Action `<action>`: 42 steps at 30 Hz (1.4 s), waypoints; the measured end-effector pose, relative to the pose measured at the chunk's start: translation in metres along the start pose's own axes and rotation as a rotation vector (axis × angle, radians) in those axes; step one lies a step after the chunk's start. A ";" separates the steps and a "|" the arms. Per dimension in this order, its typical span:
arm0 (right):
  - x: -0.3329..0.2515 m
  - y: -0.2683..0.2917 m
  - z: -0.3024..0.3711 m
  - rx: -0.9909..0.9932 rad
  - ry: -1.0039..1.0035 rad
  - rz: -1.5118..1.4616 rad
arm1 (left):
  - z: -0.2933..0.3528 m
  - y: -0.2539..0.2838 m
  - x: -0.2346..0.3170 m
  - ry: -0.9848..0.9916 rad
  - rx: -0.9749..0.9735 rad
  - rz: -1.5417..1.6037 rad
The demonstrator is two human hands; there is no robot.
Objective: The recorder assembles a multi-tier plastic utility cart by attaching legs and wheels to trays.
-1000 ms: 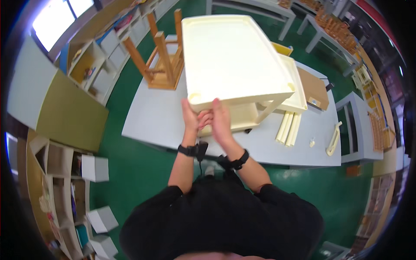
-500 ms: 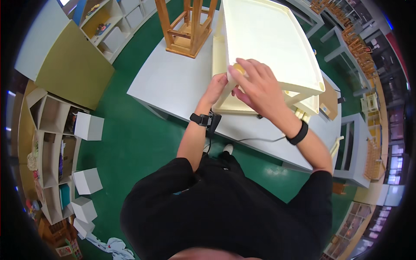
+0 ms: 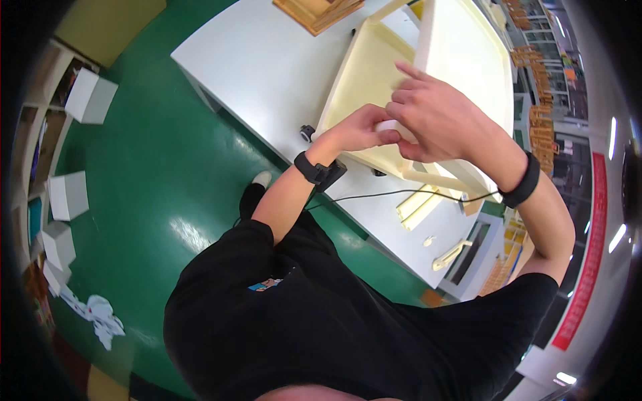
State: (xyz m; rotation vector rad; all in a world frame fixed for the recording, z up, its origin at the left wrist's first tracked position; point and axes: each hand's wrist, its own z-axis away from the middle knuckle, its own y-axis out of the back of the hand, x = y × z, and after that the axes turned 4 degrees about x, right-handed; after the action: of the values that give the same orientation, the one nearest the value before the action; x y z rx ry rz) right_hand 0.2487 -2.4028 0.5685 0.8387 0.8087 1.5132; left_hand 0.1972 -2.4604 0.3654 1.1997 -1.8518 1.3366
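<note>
A cream plastic trolley [image 3: 374, 73] with tray-like shelves and black casters stands on the table. Both of my hands meet at its near corner. My left hand [image 3: 361, 130] is closed, thumb and fingers pinched around a small pale piece [image 3: 386, 125] mostly hidden by the fingers; whether this is part of the trolley's corner post I cannot tell. Right against it, my right hand [image 3: 435, 117] has its index finger stretched out toward the upper shelf [image 3: 468, 53]. Its other fingers are curled and its thumb touches the left fingertips; what they hold is hidden.
On the white table [image 3: 254, 60] lie cream bars [image 3: 418, 207] and a cream angled part [image 3: 451, 255]. A wooden stool [image 3: 314, 13] is at the far edge. A black cable [image 3: 394, 194] runs below my hands. White boxes [image 3: 69, 196] jut from shelving at left.
My view has swung right and closer to the trolley. The right hand's fingers, spread over the corner before, are now curled with the index out. The yellow round thing under them no longer shows.
</note>
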 end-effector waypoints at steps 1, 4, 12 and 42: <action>0.003 -0.003 0.001 0.067 0.030 -0.056 | -0.002 0.004 -0.002 0.070 -0.040 -0.065; 0.006 0.000 -0.003 0.040 0.056 -0.062 | -0.003 -0.004 -0.005 -0.046 0.032 -0.031; 0.021 0.044 0.008 0.029 0.097 -0.144 | -0.006 -0.001 -0.011 0.049 -0.032 -0.095; -0.001 -0.002 0.098 0.525 -0.021 -0.137 | -0.102 0.055 0.016 0.154 -0.059 -0.437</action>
State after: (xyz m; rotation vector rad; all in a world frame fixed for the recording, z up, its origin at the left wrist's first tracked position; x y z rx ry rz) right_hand 0.3339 -2.4004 0.6161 1.1518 1.2493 1.1804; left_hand 0.1346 -2.3647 0.3906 1.3334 -1.4079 1.0867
